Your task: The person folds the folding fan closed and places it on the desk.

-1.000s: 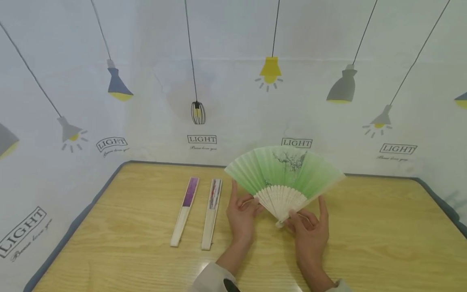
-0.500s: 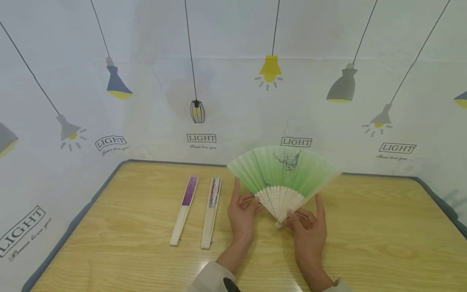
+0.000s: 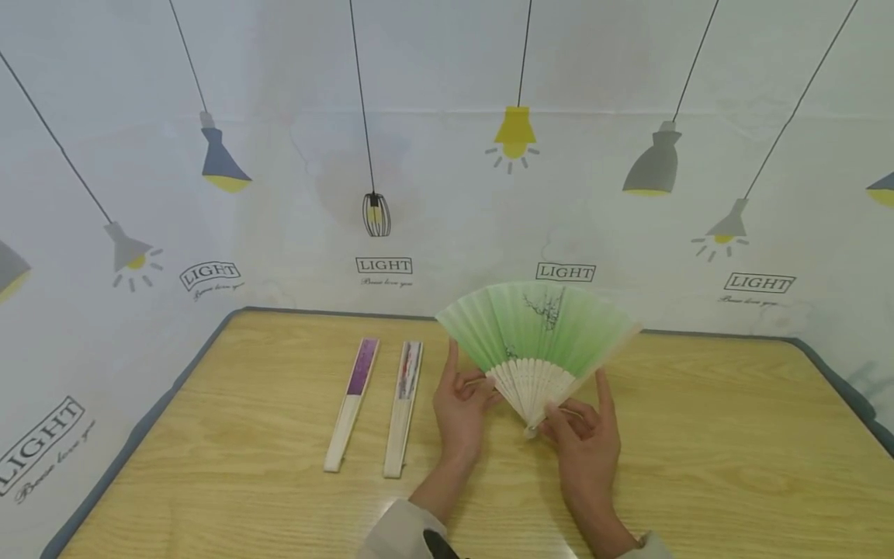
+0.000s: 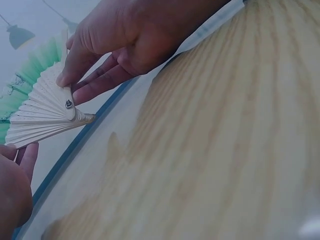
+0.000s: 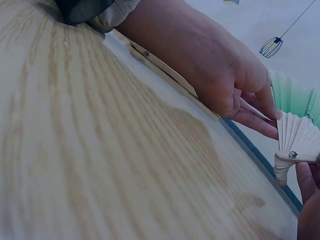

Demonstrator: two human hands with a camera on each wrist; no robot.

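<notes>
A green folding fan [image 3: 534, 326] with a dark branch print and pale ribs is spread above the table, its pivot pointing down. My left hand [image 3: 461, 415] pinches the fan's left edge between thumb and fingers, index finger raised. Near the pivot, my right hand [image 3: 587, 450] grips the right edge with the thumb in front. In the left wrist view, the right hand's thumb [image 4: 67, 75] presses the outer rib beside the metal rivet. The right wrist view has the left hand [image 5: 240, 80] pinching the opposite outer rib. Part of the fan is cut off in both wrist views.
Two folded fans lie side by side left of the hands: one with a purple panel [image 3: 351, 404] and one with a grey-red print [image 3: 403, 407]. The wooden table [image 3: 230, 435] meets a lamp-printed cloth backdrop [image 3: 447, 155] along its dark edge.
The fan's right side has swung left, so its spread is slightly narrower. My right hand has shifted a little left with that edge. The left hand stays nearly in place.
</notes>
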